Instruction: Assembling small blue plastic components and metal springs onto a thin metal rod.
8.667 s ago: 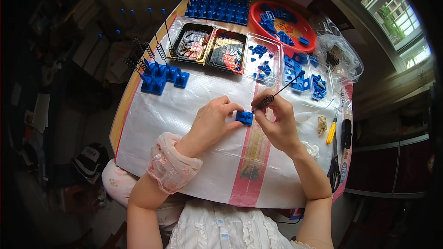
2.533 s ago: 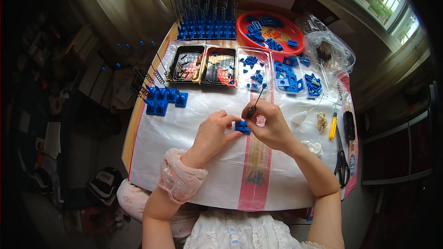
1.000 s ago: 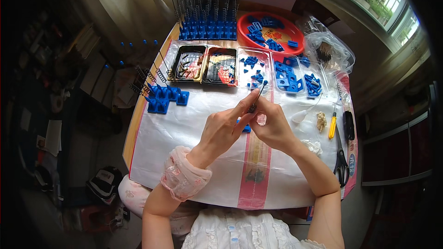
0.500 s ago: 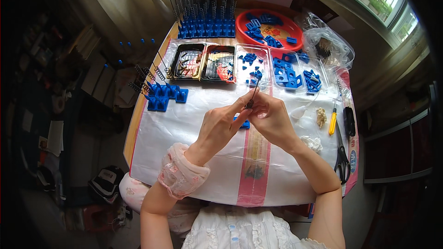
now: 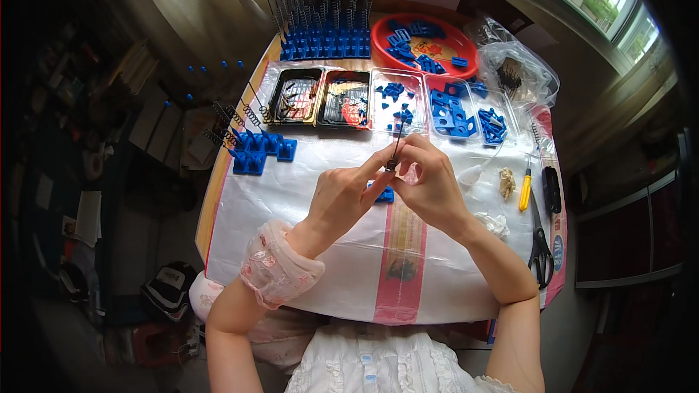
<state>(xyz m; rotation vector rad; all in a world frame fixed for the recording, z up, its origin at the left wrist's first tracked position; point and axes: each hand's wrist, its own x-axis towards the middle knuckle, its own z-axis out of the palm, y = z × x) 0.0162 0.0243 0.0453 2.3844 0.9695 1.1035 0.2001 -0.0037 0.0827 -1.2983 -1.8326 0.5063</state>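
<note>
table [image 5: 211, 207] under white sheet [image 5: 291, 196] | upper centre: trays [image 5: 342, 98], red bowl [image 5: 422, 40] | left: blue blocks [image 5: 262, 151] | right edge: scissors [image 5: 539, 236], yellow screwdriver [image 5: 525, 191]

A: Any packaging here?
B: A crumpled clear plastic bag [image 5: 518, 67] sits at the table's far right, beside the red round tray [image 5: 422, 42].
A: Labels, screens?
B: None visible.

**Open sheet near the hands, clutter beyond**

Below and left of the left hand [image 5: 342, 200] the white sheet [image 5: 291, 196] lies bare. Ahead, trays [image 5: 320, 98] block the way. Right of the right hand [image 5: 429, 185] stand a screwdriver [image 5: 524, 191] and scissors [image 5: 540, 244].
</note>
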